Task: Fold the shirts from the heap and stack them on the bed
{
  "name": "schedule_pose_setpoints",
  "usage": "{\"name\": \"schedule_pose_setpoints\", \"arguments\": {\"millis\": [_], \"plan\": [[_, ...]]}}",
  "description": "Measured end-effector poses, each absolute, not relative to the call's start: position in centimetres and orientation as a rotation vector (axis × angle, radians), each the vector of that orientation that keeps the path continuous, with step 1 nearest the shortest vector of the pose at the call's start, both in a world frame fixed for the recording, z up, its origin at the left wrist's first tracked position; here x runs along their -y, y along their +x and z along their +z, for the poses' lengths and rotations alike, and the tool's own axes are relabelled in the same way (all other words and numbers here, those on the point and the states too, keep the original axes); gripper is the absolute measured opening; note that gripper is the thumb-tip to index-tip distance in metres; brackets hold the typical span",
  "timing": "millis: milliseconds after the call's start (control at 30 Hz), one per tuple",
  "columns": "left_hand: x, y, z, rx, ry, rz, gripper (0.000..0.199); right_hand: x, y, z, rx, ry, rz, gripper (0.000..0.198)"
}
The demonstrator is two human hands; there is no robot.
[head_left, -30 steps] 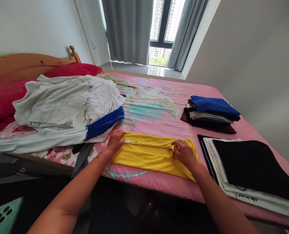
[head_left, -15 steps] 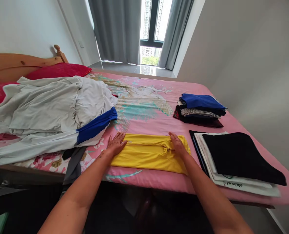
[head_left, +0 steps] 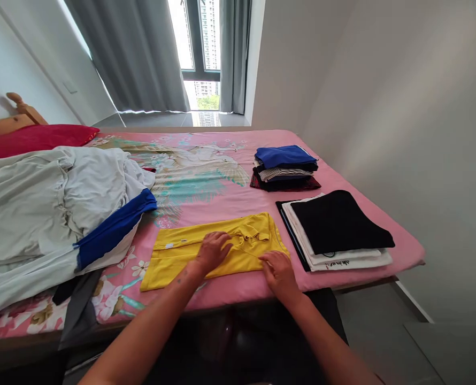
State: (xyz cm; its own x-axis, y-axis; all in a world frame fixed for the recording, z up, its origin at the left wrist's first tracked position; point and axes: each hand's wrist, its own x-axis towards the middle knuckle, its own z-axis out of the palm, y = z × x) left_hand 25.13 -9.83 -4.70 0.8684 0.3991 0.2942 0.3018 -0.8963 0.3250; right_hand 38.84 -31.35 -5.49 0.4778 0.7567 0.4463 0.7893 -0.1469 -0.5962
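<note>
A folded yellow T-shirt [head_left: 174, 262] lies near the front edge of the bed, its neckline and a short sleeve toward the right end. My left hand [head_left: 214, 250] rests palm down over its middle, fingers loosely bent and pointing right. At the shirt's near right corner my right hand [head_left: 278, 272] touches the fabric, fingers a little curved, with the thumb side toward the neckline. Neither hand lifts the cloth. Just right of the shirt is a stack of folded clothes with a black garment [head_left: 338, 222] on top and white ones beneath.
Behind that stack stands another pile, topped by a blue garment [head_left: 284, 155]. A heap of loose white clothes [head_left: 61, 198] with a blue sleeve [head_left: 115, 230] covers the left side. Pink floral bedding [head_left: 217, 206] spans the bed, and a red pillow [head_left: 41, 137] lies behind.
My left hand has moved right, from the shirt's left end to its middle. My right hand has come nearer, to the front right corner. The view has turned right.
</note>
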Motion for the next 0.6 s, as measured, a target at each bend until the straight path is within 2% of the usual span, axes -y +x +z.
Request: {"name": "schedule_pose_setpoints", "arguments": {"millis": [100,233,600], "plan": [[12.9,30.0,-4.3,-0.493,2.833,0.407,0.023,29.3,38.0,-5.1,1.42,-1.914,0.007,0.029],[13.4,33.4,-4.2,-0.703,2.848,0.251,0.02,28.3,38.2,-6.4,1.507,-2.003,0.107,0.043],[10.4,33.3,-0.9,-0.762,2.747,0.303,0.017,25.1,41.9,-6.1,1.679,-2.103,0.191,0.054]]}}
